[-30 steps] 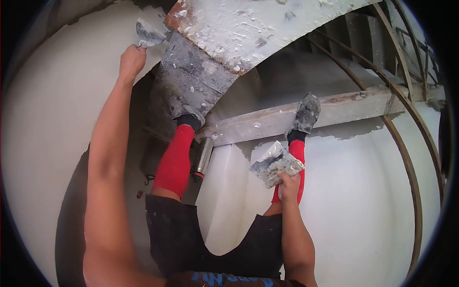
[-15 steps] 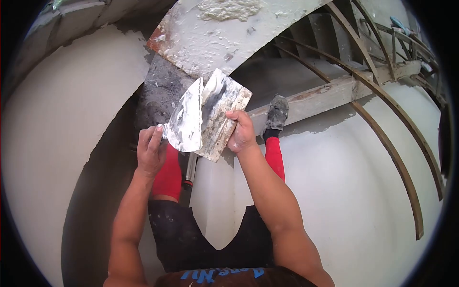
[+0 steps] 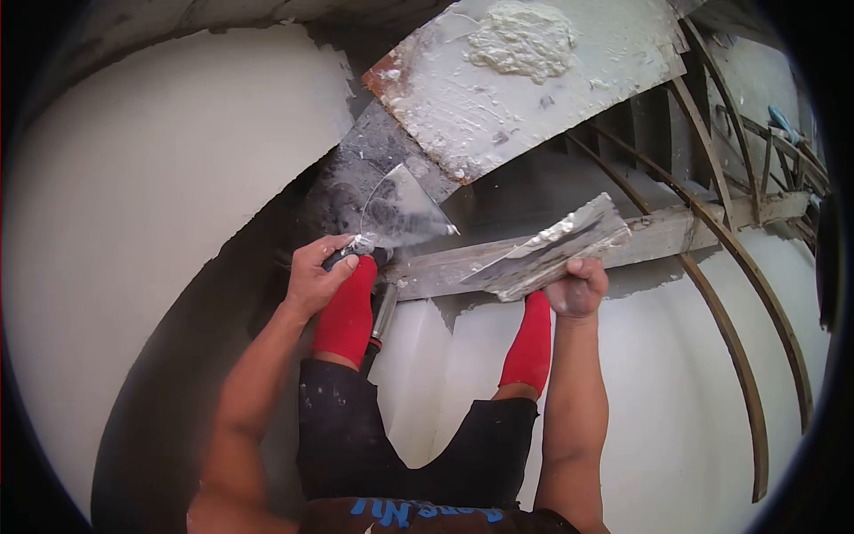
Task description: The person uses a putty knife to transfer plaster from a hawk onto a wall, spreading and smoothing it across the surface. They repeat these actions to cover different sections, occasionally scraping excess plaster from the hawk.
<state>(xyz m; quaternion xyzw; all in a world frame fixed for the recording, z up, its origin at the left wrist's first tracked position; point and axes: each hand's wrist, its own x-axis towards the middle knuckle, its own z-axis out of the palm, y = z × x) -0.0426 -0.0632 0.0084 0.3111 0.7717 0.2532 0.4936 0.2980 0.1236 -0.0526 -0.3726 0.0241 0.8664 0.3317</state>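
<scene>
My left hand (image 3: 316, 276) is closed around the handle of a putty knife (image 3: 405, 209). Its wide blade points up and away from me, smeared with thin white plaster. My right hand (image 3: 580, 290) grips a rectangular plastering trowel (image 3: 565, 249), thumb on the near edge and the other fingers curled below. White plaster lines its far edge, and the face is streaked grey and white. The trowel is tilted; its handle is hidden. The two tools are apart. Beyond them lies a plaster-smeared board (image 3: 498, 116) with a mound of wet white plaster (image 3: 525, 40).
A wooden beam (image 3: 427, 271) crosses below the tools. Curved wooden strips (image 3: 738, 240) arch on the right. Smooth pale curved surfaces (image 3: 178, 151) lie on both sides, with a dark gap (image 3: 178, 392) at left. My legs in red socks (image 3: 347, 311) stand between.
The putty knife has come away from the trowel, its blade now carrying much less plaster. My right hand has moved right with the trowel and tilted it. The view has shifted.
</scene>
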